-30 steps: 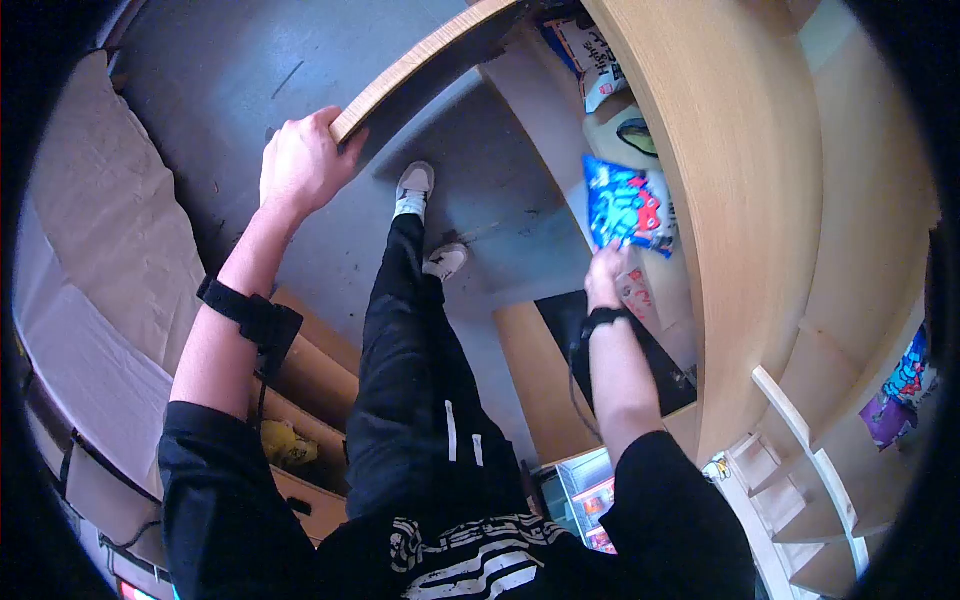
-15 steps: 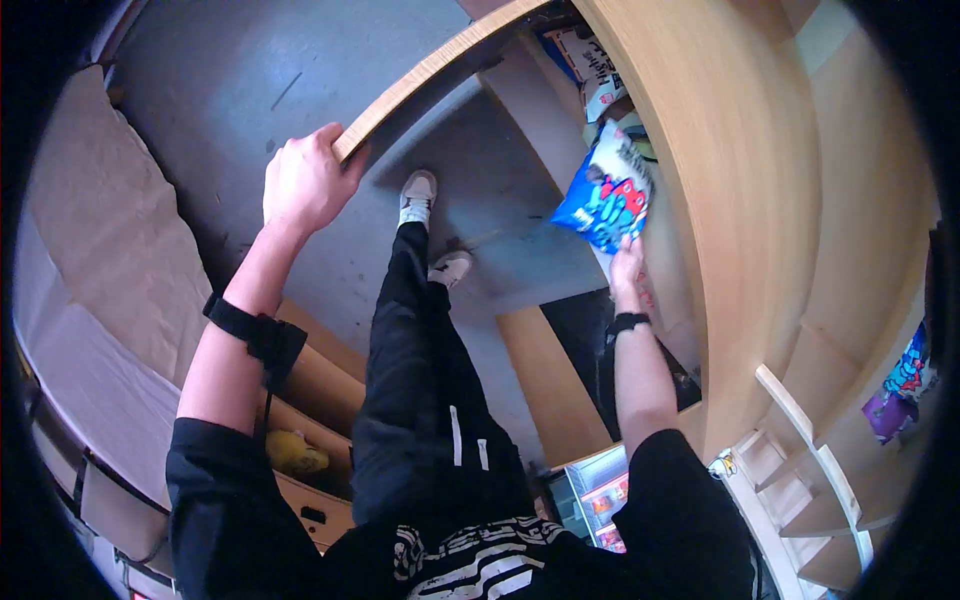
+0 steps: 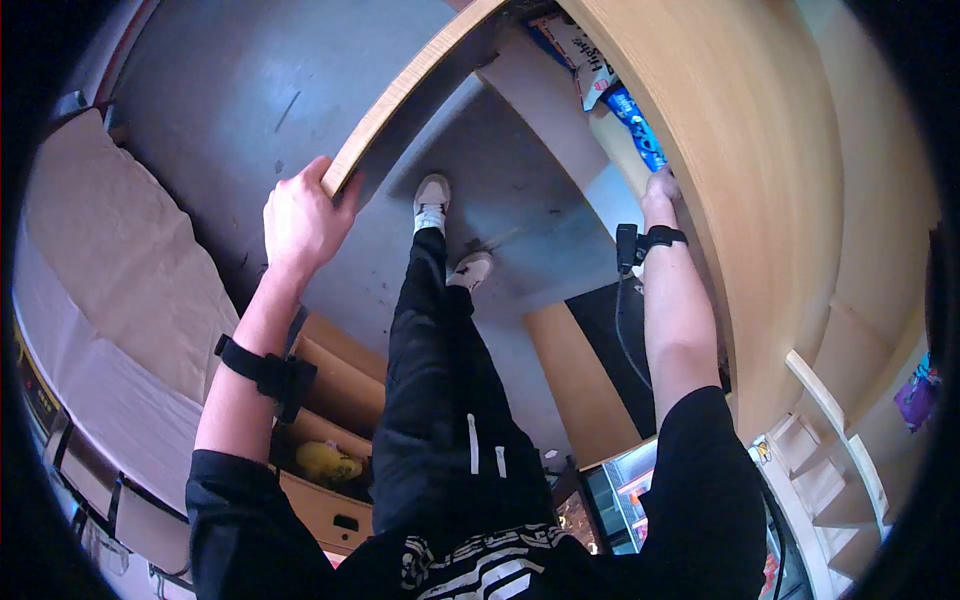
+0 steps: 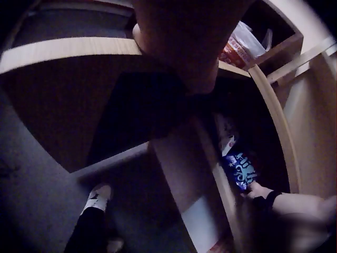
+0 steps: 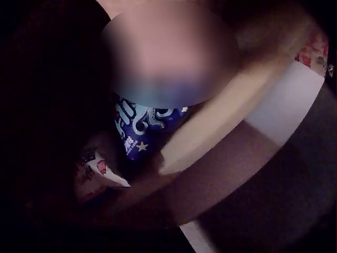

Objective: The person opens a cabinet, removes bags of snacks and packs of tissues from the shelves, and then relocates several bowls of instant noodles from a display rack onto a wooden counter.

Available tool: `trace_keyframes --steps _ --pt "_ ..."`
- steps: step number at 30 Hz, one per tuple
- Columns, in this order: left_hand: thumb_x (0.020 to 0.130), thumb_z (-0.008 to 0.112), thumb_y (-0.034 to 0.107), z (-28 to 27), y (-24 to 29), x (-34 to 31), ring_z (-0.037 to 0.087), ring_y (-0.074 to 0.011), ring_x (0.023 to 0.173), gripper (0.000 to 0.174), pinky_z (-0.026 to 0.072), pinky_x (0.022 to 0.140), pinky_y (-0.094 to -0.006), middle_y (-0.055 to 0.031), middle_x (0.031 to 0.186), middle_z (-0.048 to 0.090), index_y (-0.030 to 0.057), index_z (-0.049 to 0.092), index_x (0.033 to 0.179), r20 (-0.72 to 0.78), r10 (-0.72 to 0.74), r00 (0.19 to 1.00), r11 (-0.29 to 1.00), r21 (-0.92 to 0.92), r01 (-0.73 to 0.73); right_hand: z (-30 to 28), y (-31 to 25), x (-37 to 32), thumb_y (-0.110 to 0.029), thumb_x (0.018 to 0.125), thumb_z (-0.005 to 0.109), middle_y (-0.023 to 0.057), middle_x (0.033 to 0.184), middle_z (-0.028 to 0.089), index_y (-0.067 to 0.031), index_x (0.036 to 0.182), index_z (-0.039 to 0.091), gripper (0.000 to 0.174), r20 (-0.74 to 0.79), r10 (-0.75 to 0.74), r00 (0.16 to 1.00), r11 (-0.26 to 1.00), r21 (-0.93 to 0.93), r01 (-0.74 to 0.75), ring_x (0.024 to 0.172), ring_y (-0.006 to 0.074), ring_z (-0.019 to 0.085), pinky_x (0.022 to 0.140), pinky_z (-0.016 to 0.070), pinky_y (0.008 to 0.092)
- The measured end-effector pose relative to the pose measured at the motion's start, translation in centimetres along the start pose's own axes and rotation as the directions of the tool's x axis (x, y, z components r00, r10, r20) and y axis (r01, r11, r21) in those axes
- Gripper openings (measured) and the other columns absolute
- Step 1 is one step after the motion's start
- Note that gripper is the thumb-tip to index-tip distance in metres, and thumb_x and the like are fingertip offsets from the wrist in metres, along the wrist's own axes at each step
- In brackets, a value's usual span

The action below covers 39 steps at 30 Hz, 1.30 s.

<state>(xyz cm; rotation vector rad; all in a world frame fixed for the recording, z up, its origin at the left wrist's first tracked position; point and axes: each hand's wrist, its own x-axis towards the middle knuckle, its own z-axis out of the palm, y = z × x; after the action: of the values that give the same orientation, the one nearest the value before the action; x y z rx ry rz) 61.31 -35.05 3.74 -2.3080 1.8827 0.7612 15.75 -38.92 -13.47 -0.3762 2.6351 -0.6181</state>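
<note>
My left hand (image 3: 305, 222) grips the end of a curved wooden board (image 3: 400, 88) at the upper left of the head view. Farther right, my right hand (image 3: 660, 188) reaches behind a tall wooden panel (image 3: 740, 160) and holds a blue snack bag (image 3: 637, 125) by its near end. The left wrist view shows the fingers at the lower edge of that bag (image 4: 239, 168), over a pale shelf. In the right wrist view a blurred patch covers most of the hand, with the bag's printed front below it. A white printed packet (image 3: 582, 55) lies just beyond the bag.
A yellow bag (image 3: 327, 462) sits in a low wooden compartment at left. Beige cloth (image 3: 140, 230) covers a surface beyond it. Pale wooden dividers (image 3: 820, 450) and a purple bag (image 3: 915, 403) are at right. My feet stand on the grey floor (image 3: 330, 60).
The right hand has carried the blue bag forward behind the wooden panel, and the bag has turned so less of its front shows. The left hand keeps its hold on the board.
</note>
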Motion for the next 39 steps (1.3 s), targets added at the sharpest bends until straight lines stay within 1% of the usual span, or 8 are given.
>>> trace_keyframes --steps 8,23,26,28,29,33,35,39 --pt "0.083 0.062 0.035 -0.1 0.2 0.1 0.063 -0.0371 0.073 0.029 0.0513 0.071 -0.0449 -0.0188 0.070 0.063 0.0065 0.060 0.082 -0.052 0.017 0.999 1.000 -0.017 -0.018 1.7 7.6 6.0 -0.041 0.093 0.046 0.0245 0.131 0.049 0.0024 0.127 0.050 0.055 0.053 -0.227 0.972 0.907 -0.353 0.231 0.125 0.0344 0.045 0.103 0.0368 0.0420" --pt "0.083 0.063 0.037 -0.3 1.2 -0.6 0.063 -0.0396 0.077 0.032 0.0510 0.071 -0.0464 -0.0215 0.075 0.064 0.0048 0.063 0.088 -0.055 0.015 0.998 1.000 -0.002 -0.015 -2.6 8.7 -5.3 -0.030 0.085 0.062 0.0260 0.140 0.037 0.0040 0.139 0.029 0.072 0.162 -0.148 0.976 0.988 -0.026 0.154 0.130 0.0365 0.037 0.109 0.0281 0.0407" --pt "0.083 0.062 0.038 -0.6 1.0 -0.7 0.062 -0.0397 0.078 0.033 0.0499 0.071 -0.0470 -0.0208 0.077 0.064 0.0055 0.063 0.090 -0.060 0.034 0.998 0.999 -0.008 -0.035 -7.2 11.9 -12.1 -0.016 0.082 0.063 0.0153 0.120 0.054 -0.0012 0.125 0.044 0.049 0.496 -0.175 0.850 0.982 0.021 0.190 0.112 0.0273 0.052 0.095 0.0422 0.0386" --pt "0.085 0.060 0.040 -0.5 1.0 -0.3 0.061 -0.0391 0.082 0.036 0.0483 0.076 -0.0464 -0.0209 0.084 0.065 0.0044 0.063 0.090 -0.058 0.040 0.998 0.999 0.005 -0.039 -12.4 11.8 -15.6 -0.017 0.084 0.064 0.0079 0.106 0.059 -0.0032 0.118 0.050 0.038 0.805 -0.252 0.538 0.930 0.048 0.364 0.101 0.0200 0.056 0.086 0.0471 0.0335" --pt "0.085 0.059 0.040 -1.1 1.5 -0.3 0.061 -0.0390 0.082 0.036 0.0482 0.076 -0.0468 -0.0208 0.083 0.065 0.0038 0.062 0.089 -0.035 0.051 0.998 0.999 0.009 -0.051 -14.9 11.5 -17.5 -0.021 0.088 0.063 0.0088 0.111 0.060 -0.0029 0.117 0.053 0.036 0.878 -0.177 0.444 0.981 0.122 0.151 0.104 0.0185 0.056 0.088 0.0468 0.0332" --pt "0.083 0.062 0.036 -1.5 1.7 0.6 0.063 -0.0395 0.079 0.034 0.0500 0.073 -0.0475 -0.0209 0.082 0.065 0.0032 0.063 0.089 -0.067 0.064 0.996 0.998 0.030 -0.062 -25.9 4.7 -19.9 -0.027 0.093 0.057 0.0093 0.099 0.066 -0.0031 0.112 0.058 0.030 0.929 -0.292 0.228 0.922 0.210 0.325 0.095 0.0153 0.063 0.082 0.0508 0.0303" --pt "0.081 0.064 0.035 -0.7 1.2 1.3 0.064 -0.0394 0.079 0.033 0.0505 0.073 -0.0472 -0.0208 0.081 0.066 0.0030 0.064 0.090 -0.078 0.104 0.992 0.994 0.027 -0.102 -32.3 -0.6 -19.2 -0.026 0.093 0.058 0.0052 0.084 0.066 -0.0036 0.104 0.060 0.025 0.920 -0.185 0.345 0.981 0.152 0.120 0.075 0.0111 0.064 0.066 0.0530 0.0262" --pt "0.081 0.064 0.035 -0.2 0.1 2.2 0.064 -0.0395 0.081 0.037 0.0508 0.074 -0.0476 -0.0211 0.087 0.066 0.0027 0.063 0.099 -0.081 0.144 0.986 0.984 0.113 -0.135 -42.3 -7.7 -14.7 -0.019 0.092 0.059 -0.0015 0.067 0.058 -0.0030 0.089 0.061 0.016 0.341 -0.535 0.773 0.828 0.394 0.399 0.055 0.0061 0.054 0.048 0.0454 0.0242"
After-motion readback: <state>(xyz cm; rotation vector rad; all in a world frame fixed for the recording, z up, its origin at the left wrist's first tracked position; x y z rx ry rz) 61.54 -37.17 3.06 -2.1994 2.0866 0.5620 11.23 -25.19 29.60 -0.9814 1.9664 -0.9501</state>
